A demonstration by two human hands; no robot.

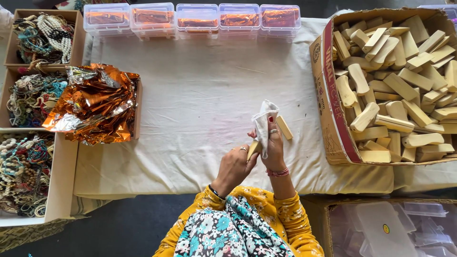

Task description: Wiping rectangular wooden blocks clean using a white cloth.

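Item 1, left hand (234, 164): I see it raised over the near edge of the counter (200, 104), wrist bent, palm turned away from the camera. Its fingers are curled around the lower end of a wooden block (284, 127), a ring showing on one of them.

Item 2, right hand (272, 147): upright just beside the left and touching it, forearm rising from a yellow flowered sleeve, red bangle at the wrist, red nail polish. Its fingers are clenched on a white cloth (263, 120), pressing it against the block.

Item 3, wooden block: pale, flat, oblong. It sits tilted between both hands, above the white sheet covering the counter, its upper end poking out to the right of the cloth.

Item 4, white cloth: crumpled, bunched up above the right hand's knuckles.

Item 5, cardboard box (333, 119): open, on the counter's right side, heaped with many similar pale wooden blocks; well apart from the hands.

Item 6, orange foil (95, 102): crinkled sheets piled in a tray at the left.

Item 7, clear plastic boxes (193, 19): a row of five along the far edge, each with orange foil inside.

Item 8, bead trays (28, 95): three at the far left, full of tangled bead strings.
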